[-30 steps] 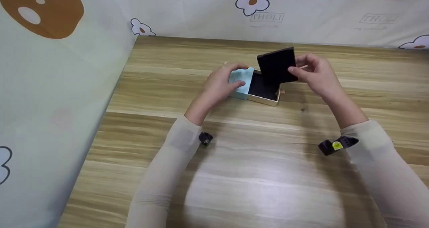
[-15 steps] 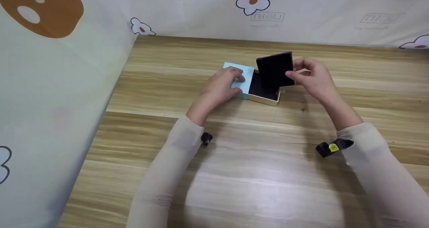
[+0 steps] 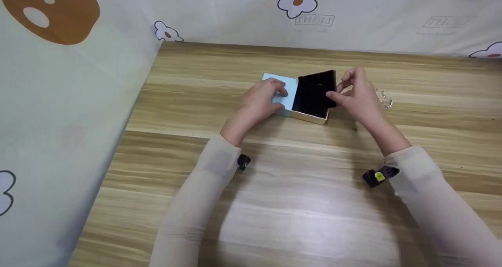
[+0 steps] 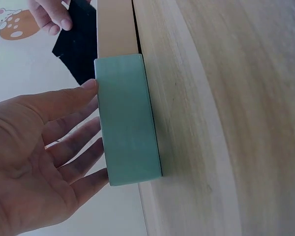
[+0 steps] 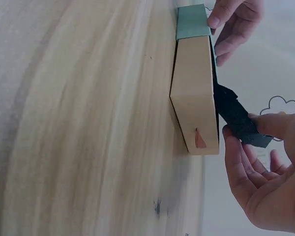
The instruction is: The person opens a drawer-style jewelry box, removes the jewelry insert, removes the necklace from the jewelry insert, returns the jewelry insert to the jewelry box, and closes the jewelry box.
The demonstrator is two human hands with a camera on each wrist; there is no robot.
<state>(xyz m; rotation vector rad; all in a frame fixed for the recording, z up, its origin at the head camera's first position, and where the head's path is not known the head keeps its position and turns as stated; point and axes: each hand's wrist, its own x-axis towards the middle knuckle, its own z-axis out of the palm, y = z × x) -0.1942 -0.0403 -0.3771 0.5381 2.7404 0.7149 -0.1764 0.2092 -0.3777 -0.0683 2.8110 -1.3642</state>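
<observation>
A small drawer-style gift box lies on the table, its light blue sleeve [image 3: 289, 87] at the left and its cream drawer [image 3: 310, 117] slid partly out to the right. My left hand [image 3: 257, 100] rests on top of the sleeve; in the left wrist view its thumb and fingers [image 4: 91, 152] touch the upper face, extended rather than wrapped round it. Between thumb and fingers my right hand [image 3: 359, 96] pinches the right edge of a black box insert [image 3: 317, 90]. That insert is tilted, its left part down in the drawer and its right edge raised.
A thin shiny chain or bracelet [image 3: 386, 100] lies on the wooden table [image 3: 298, 173] just beyond my right hand, partly hidden. A small ribbon tab [image 5: 200, 138] sticks out from the drawer's end. A patterned backdrop [image 3: 235, 12] borders the table behind and left.
My right hand has moved left and down, lowering the insert into the drawer at a flatter tilt. My left hand has settled from around the sleeve's sides onto its top. The chain has come into sight.
</observation>
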